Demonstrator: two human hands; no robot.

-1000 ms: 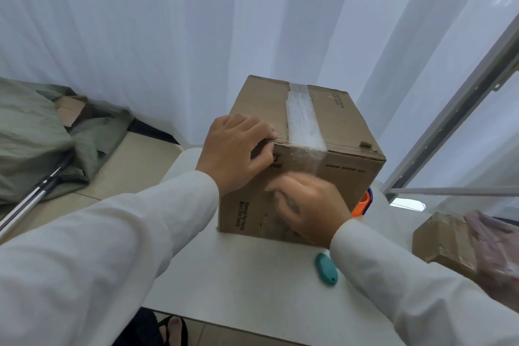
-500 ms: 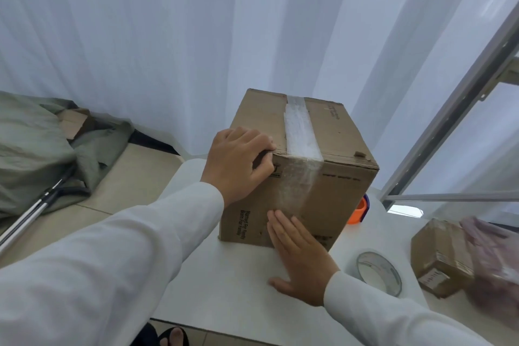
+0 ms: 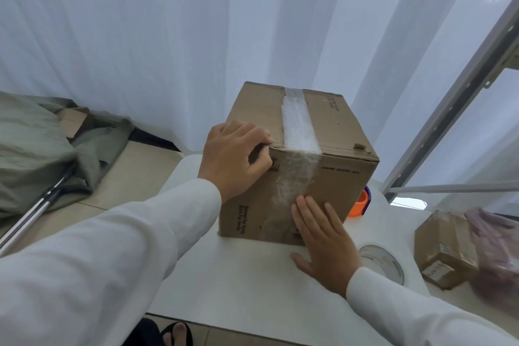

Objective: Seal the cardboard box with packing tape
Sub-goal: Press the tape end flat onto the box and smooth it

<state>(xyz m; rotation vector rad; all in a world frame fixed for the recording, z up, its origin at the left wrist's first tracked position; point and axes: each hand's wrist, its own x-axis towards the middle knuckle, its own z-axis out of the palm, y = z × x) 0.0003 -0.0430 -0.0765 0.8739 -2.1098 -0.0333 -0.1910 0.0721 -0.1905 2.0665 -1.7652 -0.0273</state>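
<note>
Left hand (image 3: 233, 157) grips one box (image 3: 334, 177) corner; right hand (image 3: 323, 236) flat, seemingly pressing tape (image 3: 299, 121).

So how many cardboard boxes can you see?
2. The big taped box sits on the white table under both hands; a smaller box lies at the right. Others may be hidden.

2 long white sleeves (image 3: 118, 236) (buttonless, plain cuffs)
</note>
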